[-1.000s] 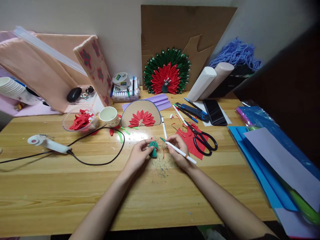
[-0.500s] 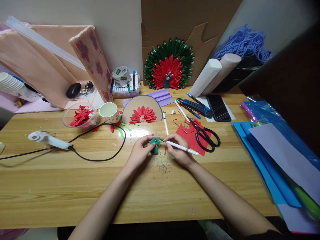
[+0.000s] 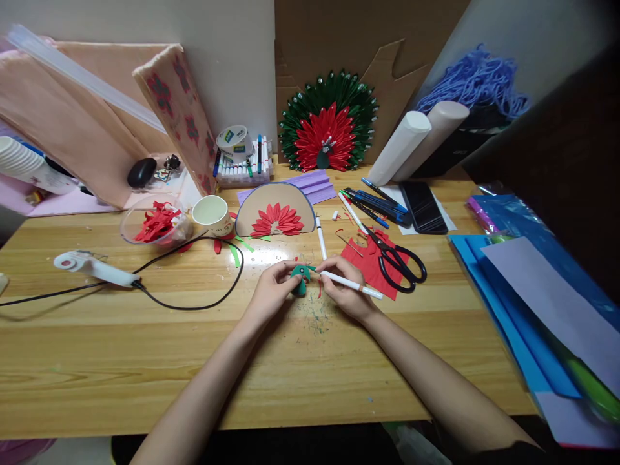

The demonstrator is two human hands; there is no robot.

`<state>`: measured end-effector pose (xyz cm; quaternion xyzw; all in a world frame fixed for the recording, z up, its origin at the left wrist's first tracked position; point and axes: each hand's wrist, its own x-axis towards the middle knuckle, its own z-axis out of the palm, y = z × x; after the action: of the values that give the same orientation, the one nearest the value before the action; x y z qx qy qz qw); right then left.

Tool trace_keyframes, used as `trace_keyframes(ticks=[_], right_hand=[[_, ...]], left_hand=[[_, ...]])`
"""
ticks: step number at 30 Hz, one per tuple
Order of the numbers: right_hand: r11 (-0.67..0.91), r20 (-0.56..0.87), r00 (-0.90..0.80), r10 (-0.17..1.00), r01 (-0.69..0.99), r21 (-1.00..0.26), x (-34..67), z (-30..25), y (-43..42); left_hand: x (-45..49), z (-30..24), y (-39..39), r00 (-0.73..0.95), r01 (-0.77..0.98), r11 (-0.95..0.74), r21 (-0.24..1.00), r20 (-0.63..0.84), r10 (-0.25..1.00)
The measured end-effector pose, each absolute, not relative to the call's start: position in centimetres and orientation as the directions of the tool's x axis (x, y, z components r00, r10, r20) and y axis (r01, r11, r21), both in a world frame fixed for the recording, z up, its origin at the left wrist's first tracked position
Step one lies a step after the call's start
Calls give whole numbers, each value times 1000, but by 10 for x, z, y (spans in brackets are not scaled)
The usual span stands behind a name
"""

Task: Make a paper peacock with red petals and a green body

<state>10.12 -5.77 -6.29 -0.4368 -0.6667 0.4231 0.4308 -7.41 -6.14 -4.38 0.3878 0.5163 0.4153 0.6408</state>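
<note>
My left hand (image 3: 271, 289) pinches a small green paper piece (image 3: 299, 278) flat against the wooden table (image 3: 145, 349). My right hand (image 3: 345, 292) grips a white marker (image 3: 356, 286) with a green tip, and that tip touches the green piece from the right. Just behind the hands lies a tan half-circle card (image 3: 275, 213) with red paper petals glued on it. A finished red and green paper fan piece (image 3: 327, 132) leans on cardboard at the back.
Black scissors (image 3: 397, 261) lie on red paper scraps right of the hands. A glue gun (image 3: 92, 270) with a looping black cable lies at left, near a bowl of red strips (image 3: 155, 225) and a paper cup (image 3: 211, 214). Coloured paper sheets (image 3: 527, 303) cover the right edge.
The marker tip has come left onto the green piece. The view has tilted slightly; both hands stay in place.
</note>
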Motion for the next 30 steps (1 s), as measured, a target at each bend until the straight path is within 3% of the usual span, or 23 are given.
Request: trace_keyframes(ticks=[30], right_hand=[[235,182,-234,955,221,-946,103,-66,-57]], left_hand=[[-74,-44,-62,131,-99,348,932,-334,933]])
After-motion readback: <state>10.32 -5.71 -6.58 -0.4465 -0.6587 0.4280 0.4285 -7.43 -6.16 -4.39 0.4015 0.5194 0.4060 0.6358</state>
